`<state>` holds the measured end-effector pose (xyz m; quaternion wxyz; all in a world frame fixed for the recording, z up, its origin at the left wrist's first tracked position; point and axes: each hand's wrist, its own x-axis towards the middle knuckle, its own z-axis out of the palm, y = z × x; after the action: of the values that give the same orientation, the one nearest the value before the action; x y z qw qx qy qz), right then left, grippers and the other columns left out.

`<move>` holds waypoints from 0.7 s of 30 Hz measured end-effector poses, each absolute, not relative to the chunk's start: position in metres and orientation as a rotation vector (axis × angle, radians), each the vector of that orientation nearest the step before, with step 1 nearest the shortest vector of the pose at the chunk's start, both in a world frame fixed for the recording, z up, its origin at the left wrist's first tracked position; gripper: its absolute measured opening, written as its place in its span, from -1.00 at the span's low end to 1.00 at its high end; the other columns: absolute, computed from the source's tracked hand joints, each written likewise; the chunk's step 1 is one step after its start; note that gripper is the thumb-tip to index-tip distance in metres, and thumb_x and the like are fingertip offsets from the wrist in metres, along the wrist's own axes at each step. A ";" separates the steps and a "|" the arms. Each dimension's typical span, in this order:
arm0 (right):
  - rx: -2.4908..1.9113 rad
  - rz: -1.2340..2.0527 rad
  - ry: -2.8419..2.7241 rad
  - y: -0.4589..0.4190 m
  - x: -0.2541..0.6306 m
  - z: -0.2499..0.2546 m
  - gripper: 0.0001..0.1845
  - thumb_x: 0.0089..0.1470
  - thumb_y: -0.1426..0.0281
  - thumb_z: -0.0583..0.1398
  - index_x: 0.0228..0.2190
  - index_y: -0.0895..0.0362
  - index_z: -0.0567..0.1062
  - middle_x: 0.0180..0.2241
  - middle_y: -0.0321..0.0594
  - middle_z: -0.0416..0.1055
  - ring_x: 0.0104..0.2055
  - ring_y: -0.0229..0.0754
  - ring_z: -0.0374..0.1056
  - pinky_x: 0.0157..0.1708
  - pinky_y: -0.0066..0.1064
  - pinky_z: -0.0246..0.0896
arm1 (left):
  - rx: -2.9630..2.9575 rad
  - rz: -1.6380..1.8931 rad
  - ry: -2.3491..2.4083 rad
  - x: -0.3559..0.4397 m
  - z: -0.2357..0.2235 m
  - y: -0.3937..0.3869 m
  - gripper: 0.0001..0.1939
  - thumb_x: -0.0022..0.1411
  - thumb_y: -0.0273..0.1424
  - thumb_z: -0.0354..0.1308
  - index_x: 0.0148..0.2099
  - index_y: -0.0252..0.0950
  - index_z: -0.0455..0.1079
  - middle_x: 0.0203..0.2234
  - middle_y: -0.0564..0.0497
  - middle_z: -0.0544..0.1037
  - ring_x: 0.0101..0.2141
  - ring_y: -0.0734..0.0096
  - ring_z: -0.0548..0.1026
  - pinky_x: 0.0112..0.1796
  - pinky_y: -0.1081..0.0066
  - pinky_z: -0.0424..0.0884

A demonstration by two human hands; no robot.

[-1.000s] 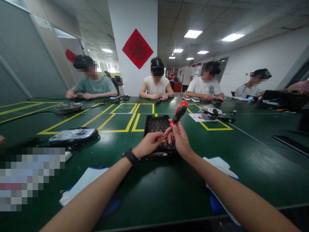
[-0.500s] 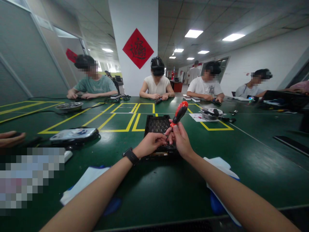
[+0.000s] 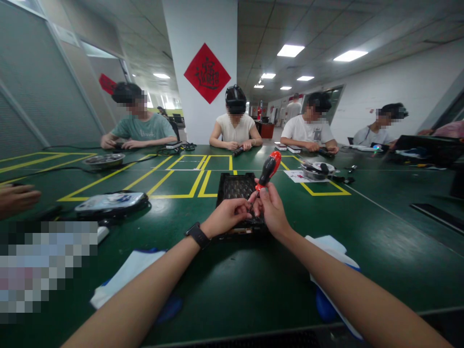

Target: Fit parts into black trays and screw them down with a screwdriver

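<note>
A red and black screwdriver [image 3: 268, 169] stands tilted, its handle up and to the right, its shaft pointing down into a black plastic case [image 3: 235, 183] on the table. My right hand [image 3: 272, 209] is closed on the screwdriver, with thumb and fingers at the lower end of the handle. Beside the shaft, my left hand [image 3: 229, 215] is closed in a pinch over the near part of the case; what its fingertips hold is hidden. The screwdriver's tip is also out of sight among the fingers.
White and blue gloves [image 3: 136, 270] [image 3: 328, 246] lie under my forearms. A phone [image 3: 112, 202] is left of the case. Metal bowls [image 3: 105, 160] [image 3: 318, 170] stand farther off. Several co-workers sit across the table; another person's hand [image 3: 18, 197] shows at the left edge.
The screwdriver handle has turned, showing more black, and leans slightly further left. Both my hands stay in nearly the same place. The other person's hand at the left has shifted slightly.
</note>
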<state>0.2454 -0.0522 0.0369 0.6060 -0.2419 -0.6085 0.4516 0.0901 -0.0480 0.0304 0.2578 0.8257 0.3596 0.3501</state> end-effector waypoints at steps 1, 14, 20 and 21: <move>-0.559 1.047 -1.405 -0.053 0.245 0.037 -0.65 0.12 0.17 0.00 -0.08 0.04 0.22 -0.46 -0.36 0.32 -0.68 -0.46 0.10 -0.68 -0.57 0.02 | 2.251 0.952 0.970 0.090 0.030 -0.048 -0.87 0.12 -0.39 0.08 -0.28 -0.33 0.37 -0.50 0.08 0.44 -0.46 0.52 0.37 -0.37 0.51 0.30; -0.663 0.575 -1.083 -0.034 0.263 0.045 -0.78 0.09 0.24 0.05 -0.23 0.08 0.28 -0.38 -0.32 0.36 -0.55 -0.43 0.21 -0.51 -0.53 0.15 | 2.176 1.155 1.141 0.088 0.026 -0.041 -0.75 0.22 -0.37 -0.05 -0.08 -0.31 0.31 -0.36 0.00 0.45 -0.35 0.48 0.40 -0.27 0.45 0.32; -0.792 0.671 -1.036 0.003 0.281 0.026 -0.70 -0.05 0.25 0.16 -0.27 0.16 0.34 -0.37 -0.24 0.41 -0.44 -0.31 0.35 -0.35 -0.40 0.27 | 2.313 1.104 1.310 0.088 0.019 -0.038 -0.77 0.22 -0.41 -0.10 -0.14 -0.29 0.34 -0.28 -0.04 0.45 -0.26 0.38 0.40 -0.20 0.37 0.31; -0.809 0.703 -1.035 0.006 0.281 0.021 -0.70 -0.07 0.26 0.17 -0.28 0.16 0.35 -0.40 -0.26 0.41 -0.42 -0.30 0.37 -0.31 -0.37 0.28 | 2.335 1.113 1.337 0.088 0.018 -0.038 -0.77 0.22 -0.41 -0.10 -0.15 -0.28 0.34 -0.26 -0.05 0.45 -0.23 0.36 0.40 -0.17 0.36 0.31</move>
<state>0.2813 0.0058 0.0213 0.7353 -0.3679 -0.4709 0.3197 0.0876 -0.0384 0.0181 0.1146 0.7965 0.4563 0.3797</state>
